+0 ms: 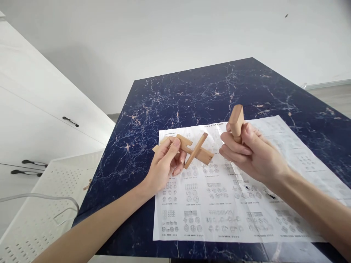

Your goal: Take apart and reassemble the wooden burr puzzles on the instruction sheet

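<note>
Pinched between the thumb and fingers of my left hand [167,157] are interlocking wooden puzzle pieces [204,155], a notched flat piece with another crossing it at an angle. They are held above a printed instruction sheet [203,201] covered in small diagrams. My right hand [244,149] is closed around a single wooden puzzle piece [236,118], which points upward with its wide end showing. Its lower part is hidden by my fingers. The two hands are apart, with the sheet visible between them.
The sheet lies on a dark blue marbled table [181,98]. To the left stands a white perforated chair [41,215] with small wooden bits [87,185] near the table edge. White cabinets [44,102] with black handles are on the left, and a grey cable [49,198] crosses there.
</note>
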The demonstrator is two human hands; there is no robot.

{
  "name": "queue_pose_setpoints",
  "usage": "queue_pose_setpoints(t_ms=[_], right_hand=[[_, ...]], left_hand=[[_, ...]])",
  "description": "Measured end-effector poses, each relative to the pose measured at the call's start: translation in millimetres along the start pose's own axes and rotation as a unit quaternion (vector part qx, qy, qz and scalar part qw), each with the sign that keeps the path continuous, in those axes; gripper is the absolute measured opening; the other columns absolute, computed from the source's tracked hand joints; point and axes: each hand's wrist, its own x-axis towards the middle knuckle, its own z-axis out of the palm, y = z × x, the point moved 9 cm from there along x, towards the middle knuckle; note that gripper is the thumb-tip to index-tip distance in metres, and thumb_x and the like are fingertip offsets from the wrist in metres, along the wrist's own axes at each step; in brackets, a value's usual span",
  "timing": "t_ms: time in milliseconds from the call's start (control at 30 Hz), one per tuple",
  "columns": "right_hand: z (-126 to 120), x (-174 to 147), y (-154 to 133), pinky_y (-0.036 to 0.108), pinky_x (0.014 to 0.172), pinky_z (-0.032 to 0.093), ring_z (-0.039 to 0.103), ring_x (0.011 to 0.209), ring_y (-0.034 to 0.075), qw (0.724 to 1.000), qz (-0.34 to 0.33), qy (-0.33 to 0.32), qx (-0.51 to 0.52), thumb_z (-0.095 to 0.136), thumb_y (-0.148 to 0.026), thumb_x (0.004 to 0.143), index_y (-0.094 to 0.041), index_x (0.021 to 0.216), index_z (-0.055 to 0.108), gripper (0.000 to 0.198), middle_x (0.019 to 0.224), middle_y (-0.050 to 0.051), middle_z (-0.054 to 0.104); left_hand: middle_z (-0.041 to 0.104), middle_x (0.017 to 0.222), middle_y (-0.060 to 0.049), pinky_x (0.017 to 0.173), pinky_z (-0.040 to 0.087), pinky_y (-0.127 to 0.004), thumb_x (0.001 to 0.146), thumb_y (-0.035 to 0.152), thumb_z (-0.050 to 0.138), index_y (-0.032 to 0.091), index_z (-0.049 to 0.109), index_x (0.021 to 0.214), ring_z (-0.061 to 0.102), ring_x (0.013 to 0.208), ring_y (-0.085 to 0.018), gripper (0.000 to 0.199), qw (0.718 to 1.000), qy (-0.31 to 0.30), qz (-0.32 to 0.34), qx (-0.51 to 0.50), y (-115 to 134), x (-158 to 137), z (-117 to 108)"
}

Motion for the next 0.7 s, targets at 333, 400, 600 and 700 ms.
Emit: queue_pose_setpoints(t_ms=[333, 400, 600, 700], right_hand=[[6.4, -0.6, 13.3, 0.03, 0.048, 0.019, 0.009, 0.046, 0.01, 0.998, 0.056, -0.031, -0.017, 0.06, -0.067, 0.103, -0.028, 0.099, 0.062, 0.039, 0.054, -0.012, 0.017], [9.1, -0.8, 15.5, 0.029, 0.047, 0.018, 0.01, 0.046, 0.009, 0.997, 0.064, -0.039, -0.01, 0.06, -0.067, 0.103, -0.027, 0.096, 0.062, 0.041, 0.056, -0.012, 0.022], [21.3, -2.0, 14.7, 0.027, 0.047, 0.015, 0.012, 0.048, 0.009, 0.994, 0.071, -0.069, 0.048, 0.059, -0.053, 0.109, -0.022, 0.1, 0.067, 0.033, 0.059, -0.011, 0.027], [25.8, -3.6, 16.0, 0.027, 0.049, 0.016, 0.014, 0.05, 0.009, 0.992, 0.083, -0.077, 0.059, 0.057, -0.049, 0.111, -0.021, 0.103, 0.068, 0.031, 0.059, -0.01, 0.026]], left_hand=[[0.04, 0.058, 0.006, 0.045, 0.02, -0.023, 0.102, 0.059, 0.065, 0.021, 0.05, 0.081, 0.027, 0.047, -0.008, 0.046, 0.998, -0.036, -0.035, 0.033, -5.1, -2.7, 3.3], [0.037, 0.059, 0.006, 0.046, 0.022, -0.023, 0.101, 0.059, 0.067, 0.021, 0.049, 0.079, 0.027, 0.049, -0.008, 0.048, 0.998, -0.033, -0.04, 0.028, -5.9, -2.6, 2.8], [0.036, 0.063, 0.006, 0.049, 0.024, -0.022, 0.101, 0.056, 0.069, 0.019, 0.05, 0.078, 0.025, 0.053, -0.008, 0.047, 0.998, -0.033, -0.045, 0.01, -6.0, -2.1, 3.8], [0.035, 0.063, 0.007, 0.047, 0.022, -0.023, 0.101, 0.057, 0.069, 0.02, 0.051, 0.079, 0.025, 0.052, -0.008, 0.047, 0.998, -0.043, -0.05, 0.012, -5.9, -2.3, 6.0]])
